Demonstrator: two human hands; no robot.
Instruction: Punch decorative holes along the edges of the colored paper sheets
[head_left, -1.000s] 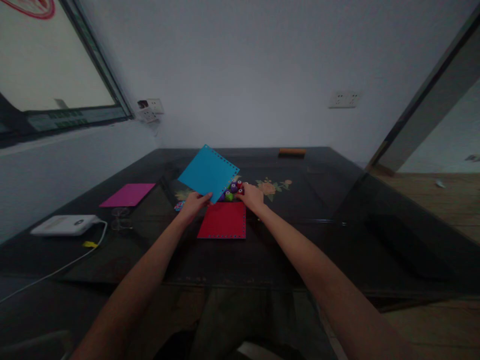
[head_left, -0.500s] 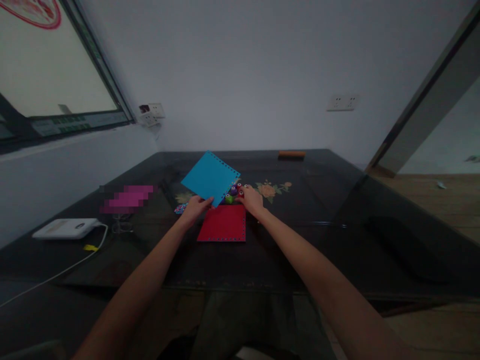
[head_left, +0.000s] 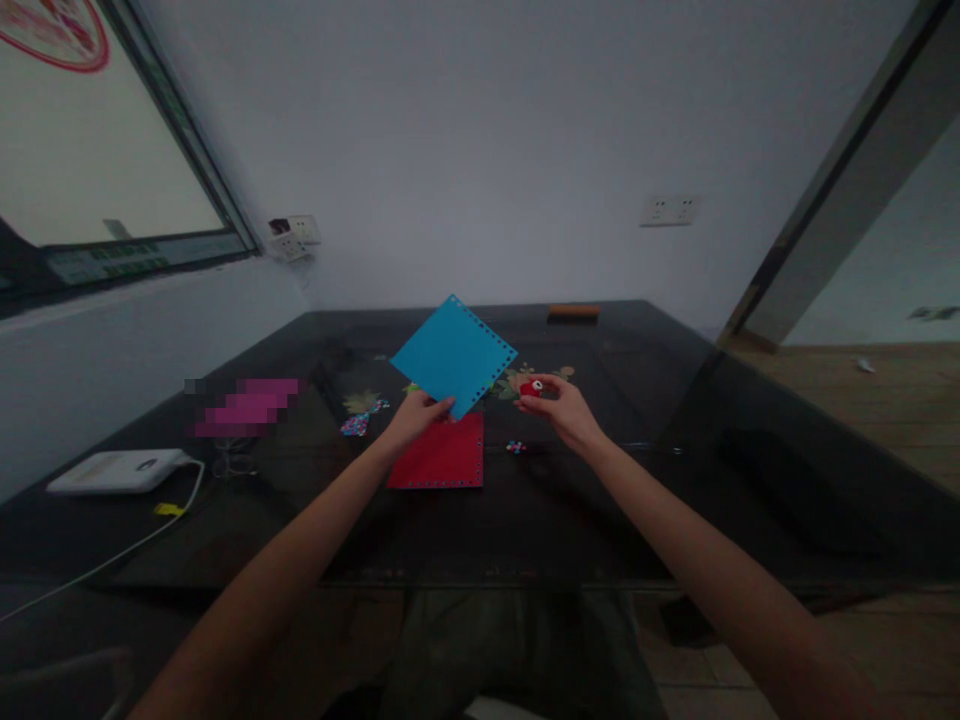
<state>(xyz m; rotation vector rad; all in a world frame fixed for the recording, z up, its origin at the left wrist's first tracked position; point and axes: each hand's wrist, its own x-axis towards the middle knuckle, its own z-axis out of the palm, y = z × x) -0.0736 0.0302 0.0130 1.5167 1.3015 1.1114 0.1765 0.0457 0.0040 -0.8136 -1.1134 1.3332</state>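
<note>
Between the thumb and fingers of my left hand (head_left: 420,415) is the lower corner of a blue square sheet (head_left: 454,355), tilted up above the table, with punched holes along one side. My right hand (head_left: 566,408) pinches a small red ball with a googly eye (head_left: 532,388), just right of the sheet. Flat below the blue sheet lies a red square sheet (head_left: 442,460) with holes along its right and lower edges. A small cluster of coloured bits (head_left: 515,447) rests right of it, and a larger colourful pile (head_left: 355,424) lies left. The blue sheet hides what is behind it.
A white box (head_left: 116,471) with a cable sits on the dark table (head_left: 600,520) at the left, near a blurred pink patch (head_left: 247,408). An orange-brown roll (head_left: 574,313) lies at the back. A dark flat object (head_left: 802,490) is on the right.
My right hand has moved right, away from a group of coloured balls with eyes, carrying a red one. The blue sheet has shifted right with my left hand and covers where the group was.
</note>
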